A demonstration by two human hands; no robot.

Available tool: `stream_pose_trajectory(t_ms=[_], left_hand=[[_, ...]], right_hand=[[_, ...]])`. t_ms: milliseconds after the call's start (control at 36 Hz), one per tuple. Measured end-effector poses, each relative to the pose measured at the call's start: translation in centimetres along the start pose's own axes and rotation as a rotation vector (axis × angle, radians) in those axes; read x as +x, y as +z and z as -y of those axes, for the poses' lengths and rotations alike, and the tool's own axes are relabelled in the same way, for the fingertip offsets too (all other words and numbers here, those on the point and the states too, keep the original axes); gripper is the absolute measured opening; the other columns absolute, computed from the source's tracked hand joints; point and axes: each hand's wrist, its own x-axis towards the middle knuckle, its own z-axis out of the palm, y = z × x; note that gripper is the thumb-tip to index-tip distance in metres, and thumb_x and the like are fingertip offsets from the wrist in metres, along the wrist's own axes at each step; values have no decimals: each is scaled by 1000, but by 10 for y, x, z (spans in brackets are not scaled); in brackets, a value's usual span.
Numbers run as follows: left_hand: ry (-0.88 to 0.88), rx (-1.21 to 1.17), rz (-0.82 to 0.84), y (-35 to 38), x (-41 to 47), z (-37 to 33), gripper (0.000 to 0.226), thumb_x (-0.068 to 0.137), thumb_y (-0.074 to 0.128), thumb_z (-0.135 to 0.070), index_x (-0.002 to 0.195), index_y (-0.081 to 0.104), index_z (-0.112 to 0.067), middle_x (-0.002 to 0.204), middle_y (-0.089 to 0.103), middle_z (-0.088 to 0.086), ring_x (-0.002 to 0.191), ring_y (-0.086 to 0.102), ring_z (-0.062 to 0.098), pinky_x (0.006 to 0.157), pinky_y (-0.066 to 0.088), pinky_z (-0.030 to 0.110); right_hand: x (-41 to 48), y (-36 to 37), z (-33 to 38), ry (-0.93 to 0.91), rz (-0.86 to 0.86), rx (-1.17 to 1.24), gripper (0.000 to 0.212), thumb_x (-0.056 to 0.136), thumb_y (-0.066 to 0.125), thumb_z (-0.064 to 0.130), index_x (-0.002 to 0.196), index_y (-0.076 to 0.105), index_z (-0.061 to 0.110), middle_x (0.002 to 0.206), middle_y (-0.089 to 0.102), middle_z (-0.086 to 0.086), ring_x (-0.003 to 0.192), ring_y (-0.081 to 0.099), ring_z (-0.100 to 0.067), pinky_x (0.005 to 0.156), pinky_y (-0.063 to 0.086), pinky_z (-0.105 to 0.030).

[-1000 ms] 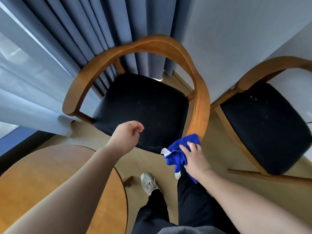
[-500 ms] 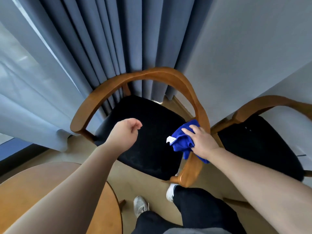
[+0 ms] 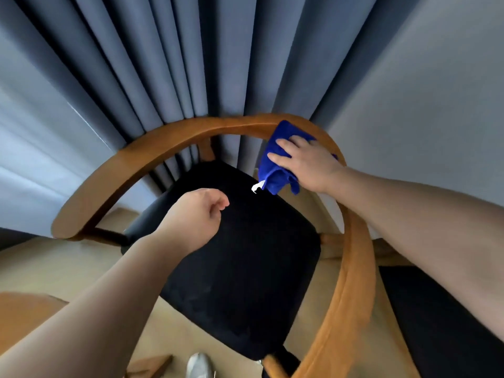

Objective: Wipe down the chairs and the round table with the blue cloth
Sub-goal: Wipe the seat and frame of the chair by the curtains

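**Insp A:** What's moved vs. the prev. frames?

**Insp B:** The right hand [image 3: 306,165] w/ the blue cloth [image 3: 272,162] has travelled up the 1st chair [image 3: 351,268]. It went from the near end of the right-side arm, round the curve, to the back rail [image 3: 169,144] at its upper-right bend. That puts it centre-right of frame, just below the curtain [image 3: 163,64]. The view has tipped up too: more curtain, less floor.

**Insp A:** Meaning for the job?

**Insp B:** Judged: wipe of the 1st chair is in progress and the right-side stretch is covered. The top of the curve and the left-side arm are still to do. The seat [image 3: 240,257], the 2nd chair [image 3: 441,328] at lower right and the round table [image 3: 21,312] at the lower-left edge are prob. not done. Task is early.

**Insp A:** Right hand pose?

**Insp B:** Palm down on the cloth, fingers nearly straight and pointing frame-left, pressing it onto the wood. Thumb is hidden, so can't confirm a pinch. The cloth drapes over the rail, and its loose end and white tag [image 3: 257,186] hang inboard above the seat.

**Insp A:** Left hand?

**Insp B:** The left hand [image 3: 193,216] is at frame centre, over the seat; contact can't be told. Fingers are loosely curled and hold nothing. It's idle, w/ the forearm entering from lower left.
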Motion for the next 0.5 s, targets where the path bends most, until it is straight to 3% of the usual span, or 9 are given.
stream_pose_trajectory(t_ms=[222, 389, 500], left_hand=[[-7, 15, -40, 21, 35, 28, 26, 90, 45, -8, 99, 65, -22, 100, 62, -10, 93, 58, 13, 84, 46, 27], [2, 8, -34, 36, 40, 42, 25, 90, 46, -7, 98, 65, -21, 97, 59, -12, 91, 58, 13, 83, 46, 26], [0, -16, -19, 42, 36, 43, 24, 89, 48, -6, 96, 66, -21, 96, 59, -11, 91, 60, 14, 84, 48, 28]], right_hand=[[83, 9, 9, -165, -131, -414, 67, 93, 58, 16, 152, 27, 20, 157, 23, -17, 139, 27, -43, 103, 36, -57], [93, 19, -8, -216, 6, -633, 68, 95, 53, 25, 153, 20, 16, 163, 4, -12, 149, 0, -37, 115, 7, -61], [83, 21, -16, -187, 51, -601, 53, 100, 44, 22, 150, 30, 17, 163, 10, -10, 149, 2, -33, 117, 4, -59]])
